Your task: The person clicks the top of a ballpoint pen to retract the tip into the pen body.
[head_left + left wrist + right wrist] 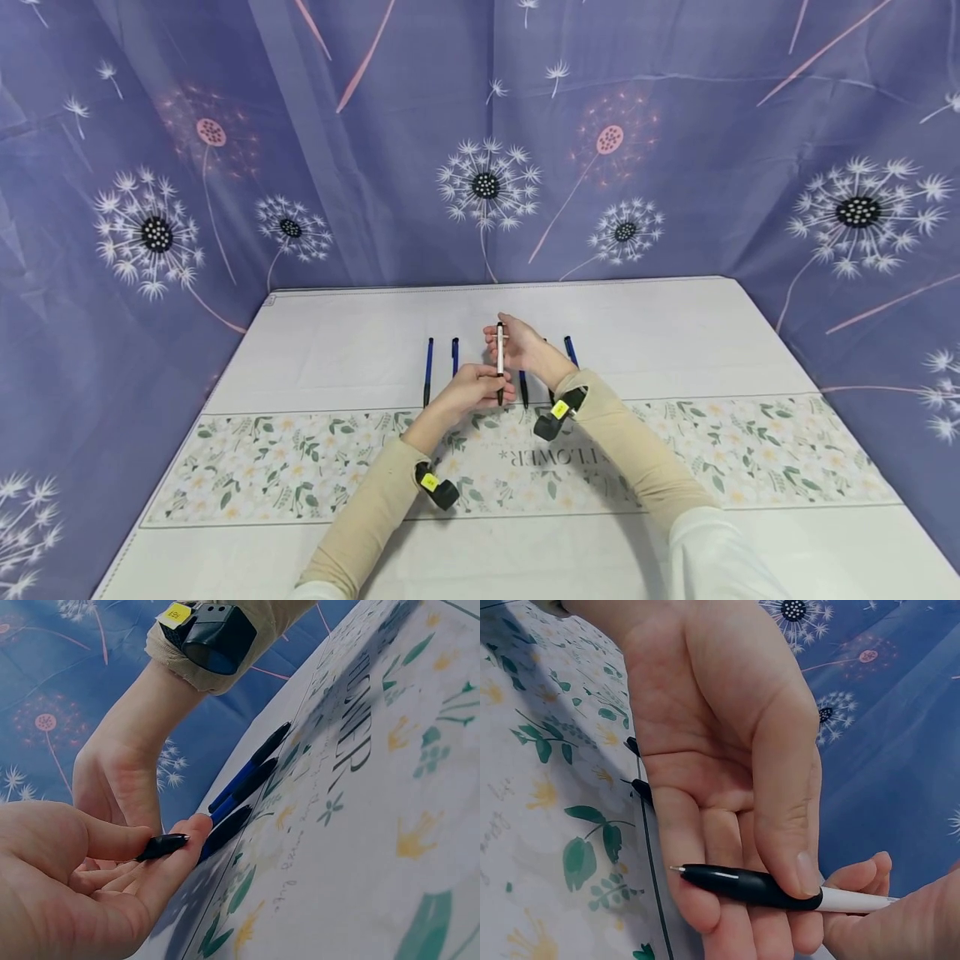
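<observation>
A white pen (500, 354) with a black grip stands upright in the head view, between both hands. My left hand (474, 388) pinches its black lower end, thumb on top and fingers beneath. In the left wrist view the black grip (161, 846) and its tip jut out past the thumb. My right hand (522, 343) is at the upper end, its fingers curled about the white barrel. The right wrist view shows the barrel (851, 901) running into the right hand (911, 915), which hides its far end.
Blue pens with black ends lie in a row: one (428, 371) and another (454, 354) left of the hands, others (523, 388) (572, 350) near the right forearm. A floral strip (300, 462) crosses the white table (637, 325). A dandelion curtain (390, 183) hangs behind.
</observation>
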